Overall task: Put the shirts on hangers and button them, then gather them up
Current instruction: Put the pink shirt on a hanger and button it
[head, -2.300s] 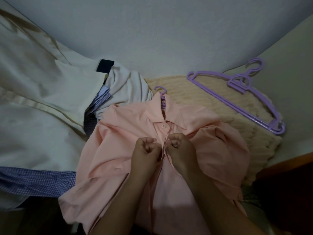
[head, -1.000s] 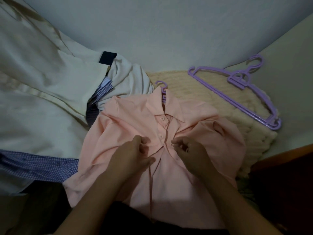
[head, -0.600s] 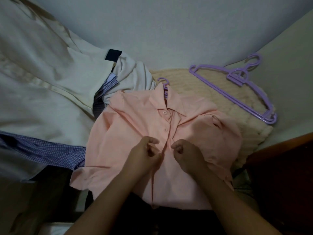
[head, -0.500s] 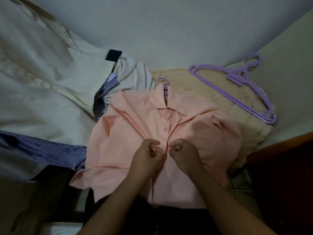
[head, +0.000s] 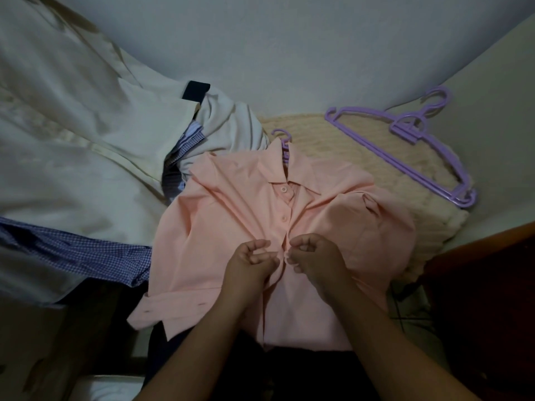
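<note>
A pink shirt (head: 231, 227) lies face up on a purple hanger, whose hook (head: 282, 136) pokes out above the collar. Two buttons near the collar are fastened. My left hand (head: 249, 263) pinches the left edge of the front placket below the second button. My right hand (head: 312, 256) pinches the right edge beside it, and the two hands almost touch. The button under my fingers is hidden.
Spare purple hangers (head: 405, 149) lie on a cream knitted blanket (head: 376, 175) at the right. A cream shirt (head: 72, 140), a blue checked shirt (head: 81, 253) and a pale grey garment (head: 228, 125) are piled at the left. A dark wooden edge (head: 477, 241) runs at the right.
After the second button was closed, both hands slid down the placket and came together again lower on the shirt. The view shifted slightly, so the shirt sits higher.
</note>
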Demonstrator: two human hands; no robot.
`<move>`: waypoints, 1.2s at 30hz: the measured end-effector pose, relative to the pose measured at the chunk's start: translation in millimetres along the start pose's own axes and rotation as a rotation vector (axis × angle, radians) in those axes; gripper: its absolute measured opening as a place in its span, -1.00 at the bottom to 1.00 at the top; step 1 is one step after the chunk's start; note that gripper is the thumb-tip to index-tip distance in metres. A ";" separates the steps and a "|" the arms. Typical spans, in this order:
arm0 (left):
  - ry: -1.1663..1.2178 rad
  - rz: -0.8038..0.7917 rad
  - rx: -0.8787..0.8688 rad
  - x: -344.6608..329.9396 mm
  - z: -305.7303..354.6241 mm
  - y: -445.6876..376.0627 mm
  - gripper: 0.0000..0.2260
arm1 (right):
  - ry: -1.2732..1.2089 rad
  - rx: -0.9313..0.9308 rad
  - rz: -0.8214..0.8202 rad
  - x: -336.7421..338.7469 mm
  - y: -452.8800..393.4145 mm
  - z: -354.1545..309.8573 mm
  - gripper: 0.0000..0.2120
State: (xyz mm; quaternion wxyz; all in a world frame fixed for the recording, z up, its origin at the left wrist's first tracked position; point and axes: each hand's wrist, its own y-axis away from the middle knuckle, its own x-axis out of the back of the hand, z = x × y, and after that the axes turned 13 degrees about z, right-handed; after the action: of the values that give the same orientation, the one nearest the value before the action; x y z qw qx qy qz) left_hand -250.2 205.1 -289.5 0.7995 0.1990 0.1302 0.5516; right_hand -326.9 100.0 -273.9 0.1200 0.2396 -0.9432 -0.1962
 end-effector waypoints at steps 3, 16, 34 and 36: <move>0.004 -0.008 0.034 1.4 -1.1 -2.6 -0.66 | 0.015 0.003 -0.022 0.6 -0.6 0.5 -0.81; 0.050 -0.030 -0.036 -0.5 1.1 -5.1 -0.75 | 0.097 0.123 -0.091 1.5 0.3 -1.4 -0.73; -0.081 -0.029 -0.061 -3.0 5.1 -12.3 -0.78 | 0.127 0.161 -0.046 1.7 -4.0 -0.6 -0.82; 0.065 -0.036 0.067 -3.0 9.7 -13.9 -0.77 | 0.092 0.163 -0.053 1.1 -7.0 -1.4 -0.84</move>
State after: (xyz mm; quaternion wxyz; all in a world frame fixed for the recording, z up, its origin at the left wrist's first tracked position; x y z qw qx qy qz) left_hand -235.6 196.3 -287.4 0.7974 0.2052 0.1781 0.5387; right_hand -324.5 93.3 -275.5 0.1378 0.2823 -0.9429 -0.1107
